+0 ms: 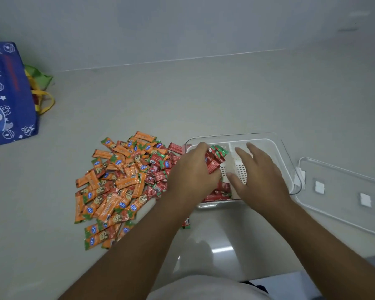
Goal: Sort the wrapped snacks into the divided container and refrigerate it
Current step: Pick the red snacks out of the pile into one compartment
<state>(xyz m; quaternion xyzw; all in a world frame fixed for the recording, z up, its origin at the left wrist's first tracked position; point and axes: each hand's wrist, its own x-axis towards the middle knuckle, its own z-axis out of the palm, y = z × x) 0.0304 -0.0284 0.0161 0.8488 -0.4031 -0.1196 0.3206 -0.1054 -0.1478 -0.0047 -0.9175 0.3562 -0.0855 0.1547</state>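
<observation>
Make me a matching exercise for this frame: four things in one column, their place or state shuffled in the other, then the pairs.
Things:
1. left hand
2. right hand
3. clear lid
4. blue bag

Place or state:
A. lies flat on the counter, right of the container
B. grips a bunch of red snacks
C. stands at the far left
D. open, fingers spread over the container

Pairs: 1-B, 2-D, 3-A, 4-C
</observation>
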